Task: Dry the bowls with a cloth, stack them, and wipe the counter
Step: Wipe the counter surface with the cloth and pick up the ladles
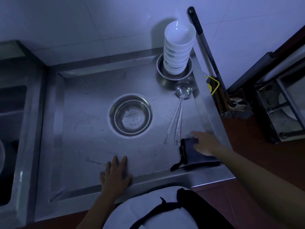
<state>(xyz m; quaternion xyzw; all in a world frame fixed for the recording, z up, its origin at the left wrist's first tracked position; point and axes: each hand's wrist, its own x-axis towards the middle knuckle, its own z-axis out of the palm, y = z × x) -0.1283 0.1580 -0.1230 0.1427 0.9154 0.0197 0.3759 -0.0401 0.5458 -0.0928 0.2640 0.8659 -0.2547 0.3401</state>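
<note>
**Cloth pressed flat at the counter's right front corner**

While the left hand [115, 174] lies flat, the right hand [205, 144] presses straight fingers on the cloth [194, 156]. Beyond it lie ladles [179, 113], handles toward it; a steel bowl [132, 114] and stacked white bowls [179, 48] stand farther. Its long edge follows the counter [82, 129] front.

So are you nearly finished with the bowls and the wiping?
Nearly. The white bowls already stand stacked in a metal basin at the back. Wiping is in hand: the right hand presses the dark cloth flat on the counter, while the left hand rests flat nearby. Streaks still show on the counter, and one metal bowl sits unstacked.
</note>
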